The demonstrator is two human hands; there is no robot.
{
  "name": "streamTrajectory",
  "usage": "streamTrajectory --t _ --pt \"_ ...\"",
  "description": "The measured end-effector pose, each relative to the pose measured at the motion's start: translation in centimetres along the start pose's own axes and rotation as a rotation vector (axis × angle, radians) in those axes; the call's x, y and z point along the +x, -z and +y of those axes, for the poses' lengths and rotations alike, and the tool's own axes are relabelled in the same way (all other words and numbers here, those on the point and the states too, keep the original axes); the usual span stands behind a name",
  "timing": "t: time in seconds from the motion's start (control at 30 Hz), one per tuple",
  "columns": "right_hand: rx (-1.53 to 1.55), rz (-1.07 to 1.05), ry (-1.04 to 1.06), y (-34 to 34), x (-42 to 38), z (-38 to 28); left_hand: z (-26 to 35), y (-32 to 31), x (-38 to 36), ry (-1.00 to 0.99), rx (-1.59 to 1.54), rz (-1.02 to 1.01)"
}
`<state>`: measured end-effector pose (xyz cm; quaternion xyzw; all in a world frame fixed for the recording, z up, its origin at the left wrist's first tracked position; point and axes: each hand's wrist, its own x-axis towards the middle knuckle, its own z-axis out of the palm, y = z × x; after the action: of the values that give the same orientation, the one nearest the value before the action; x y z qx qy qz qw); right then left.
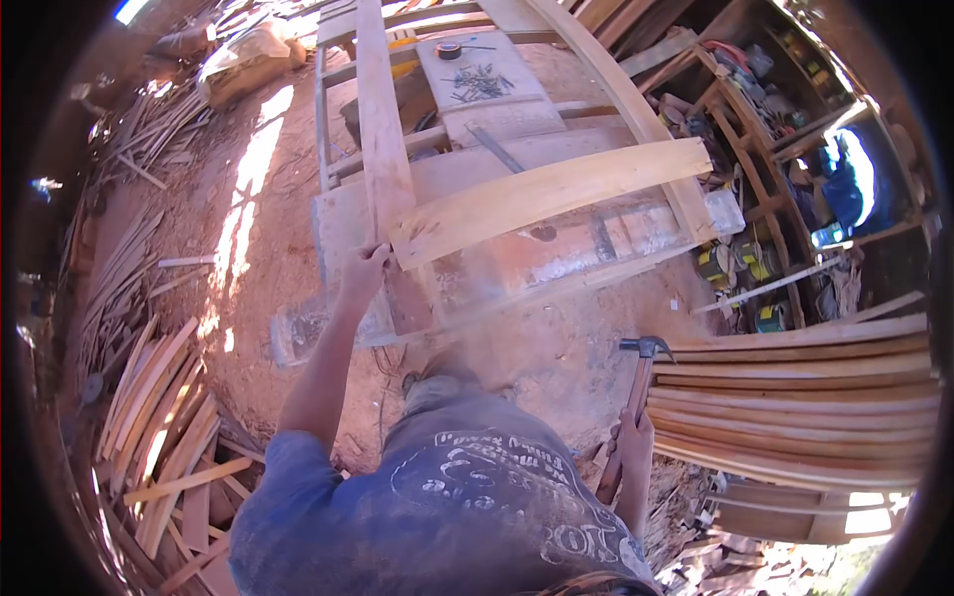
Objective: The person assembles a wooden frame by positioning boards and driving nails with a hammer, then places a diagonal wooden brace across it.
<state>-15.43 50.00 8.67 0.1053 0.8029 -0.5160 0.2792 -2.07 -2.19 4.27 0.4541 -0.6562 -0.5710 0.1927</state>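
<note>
My right hand (pixel 636 437) is wrapped round the handle of a claw hammer (pixel 646 370), held head up at my right side, apart from the boards. At the left edge of a long wooden board (pixel 383 129), the fingers of my left hand (pixel 366 263) are closed, gripping that edge. Close beside them is the end of a pale wooden crosspiece (pixel 556 194). It lies slantwise over the long board and over a second long board (pixel 621 94) on the right. What the left fingertips press on is partly hidden.
Loose nails (pixel 482 83) and a tape measure (pixel 448 50) lie on a panel (pixel 497 117) farther off. Below the crosspiece is a worn bench plank (pixel 566 248). Stacked boards (pixel 795 387) stand at right, shelves (pixel 765 169) behind them. Wood strips (pixel 169 437) are heaped at left.
</note>
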Motion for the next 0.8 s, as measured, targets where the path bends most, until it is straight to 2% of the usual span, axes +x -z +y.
streamTrajectory --t 0.07,0.13,0.2,0.27,0.33,0.4,0.47,0.5,0.57,0.6,0.7,0.8 --pt "-0.068 -0.007 0.058 1.0 2.8 -1.4 -1.4 -1.5 -1.5 -0.179 0.213 0.258" --pt "-0.159 -0.022 0.131 1.3 4.9 -5.7 -0.1 -2.8 -3.8 -0.298 0.305 0.336" --pt "-0.381 -0.004 0.332 1.4 7.9 -10.4 0.2 -4.2 -4.8 -0.379 0.371 0.423" --pt "-0.644 0.03 0.68 -0.2 9.2 -17.6 -0.3 -5.2 -4.9 -0.417 0.405 0.514" --pt "-0.75 0.054 0.843 -3.1 10.5 -24.5 -0.2 -4.8 -4.5 -0.359 0.279 0.469" --pt "-0.613 -0.018 1.036 -7.1 11.4 -30.4 0.0 -4.8 -4.7 -0.295 0.23 0.443" --pt "-0.58 -0.243 0.768 -11.0 13.5 -35.7 0.5 -4.9 -4.6 -0.254 0.264 0.451" --pt "-0.726 -0.254 0.891 -12.9 16.0 -37.5 0.6 -4.6 -4.4 -0.263 0.25 0.45" --pt "-0.96 -0.233 1.103 -17.4 21.7 -39.4 0.7 -4.7 -4.4 -0.267 0.219 0.446" --pt "-1.045 -0.212 1.189 -19.8 23.9 -39.7 0.8 -4.8 -4.8 -0.206 0.18 0.449" --pt "-1.259 -0.28 1.106 -25.8 28.0 -40.5 1.6 -4.5 -6.4 -0.044 0.058 0.486" --pt "-1.238 -0.29 1.264 -29.0 35.2 -39.0 0.4 -5.3 -10.3 0.066 -0.038 0.641"
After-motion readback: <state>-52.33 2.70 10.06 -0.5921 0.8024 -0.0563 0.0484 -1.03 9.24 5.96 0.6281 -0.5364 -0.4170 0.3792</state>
